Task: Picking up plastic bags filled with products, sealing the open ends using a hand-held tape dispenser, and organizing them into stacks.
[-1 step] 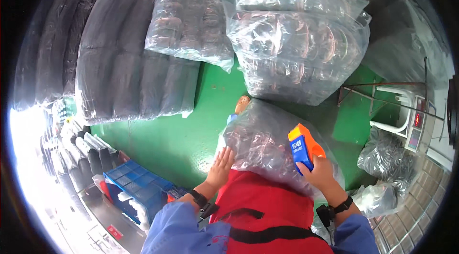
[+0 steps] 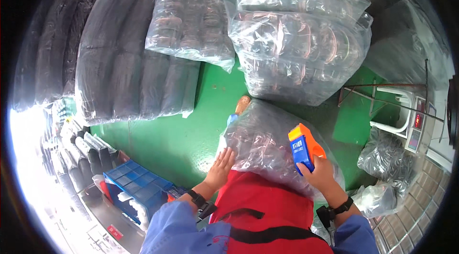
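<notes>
A clear plastic bag (image 2: 258, 146) of dark, bundled goods lies in front of me against my red apron. My left hand (image 2: 221, 167) is open, its fingers stretched out flat at the bag's left edge. In my right hand (image 2: 318, 172) is an orange and blue tape dispenser (image 2: 303, 148), gripped by its rear end above the right part of the bag. The fingers wrap around the dispenser and partly hide its handle. The bag's near edge disappears behind the apron.
Large filled plastic bags (image 2: 296, 48) are stacked ahead. Wrapped black bundles (image 2: 114, 58) stand at the left. A blue crate (image 2: 136, 182) is at the lower left. On the right are a white stool (image 2: 401, 110), a scale with a red display (image 2: 417, 122) and more bags (image 2: 387, 158).
</notes>
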Tool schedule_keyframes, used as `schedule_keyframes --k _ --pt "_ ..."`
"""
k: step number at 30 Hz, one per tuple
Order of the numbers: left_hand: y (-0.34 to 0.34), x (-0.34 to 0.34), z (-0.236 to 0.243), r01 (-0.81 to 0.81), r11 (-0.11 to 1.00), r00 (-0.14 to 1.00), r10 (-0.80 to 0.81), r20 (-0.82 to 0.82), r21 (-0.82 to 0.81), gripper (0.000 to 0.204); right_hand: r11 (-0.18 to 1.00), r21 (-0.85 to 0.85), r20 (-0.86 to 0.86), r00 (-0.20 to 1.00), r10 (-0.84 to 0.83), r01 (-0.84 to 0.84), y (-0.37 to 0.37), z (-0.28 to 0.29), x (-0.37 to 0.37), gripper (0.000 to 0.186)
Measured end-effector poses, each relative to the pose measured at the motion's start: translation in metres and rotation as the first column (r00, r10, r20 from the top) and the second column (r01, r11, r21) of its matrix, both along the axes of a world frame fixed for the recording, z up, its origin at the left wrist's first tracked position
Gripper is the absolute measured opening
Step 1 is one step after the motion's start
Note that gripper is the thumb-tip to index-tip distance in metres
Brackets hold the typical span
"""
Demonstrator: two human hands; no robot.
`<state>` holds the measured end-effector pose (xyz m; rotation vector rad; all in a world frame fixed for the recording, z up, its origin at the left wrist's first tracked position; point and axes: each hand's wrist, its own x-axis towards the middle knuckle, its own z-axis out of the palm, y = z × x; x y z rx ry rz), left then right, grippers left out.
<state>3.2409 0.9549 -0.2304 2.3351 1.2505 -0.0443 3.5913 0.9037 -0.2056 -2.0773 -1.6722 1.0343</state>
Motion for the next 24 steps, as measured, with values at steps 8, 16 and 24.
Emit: schedule_keyframes --k 8,16,24 --pt "0.072 -0.037 0.072 -0.448 0.515 0.32 0.856 0.406 -0.731 0.023 0.798 0.159 -0.234 0.763 0.603 -0.582 0.058 0.081 -0.063 0.049" --pt "0.064 -0.07 0.085 0.269 -0.002 0.374 0.922 0.102 -0.963 0.06 0.668 0.172 -0.48 0.53 0.699 -0.724 0.089 0.096 -0.112 0.059" --pt "0.05 -0.096 0.078 0.169 -0.058 0.207 0.978 -0.022 -0.984 0.047 0.729 0.096 -0.562 0.568 0.601 -0.677 0.096 0.098 -0.14 0.062"
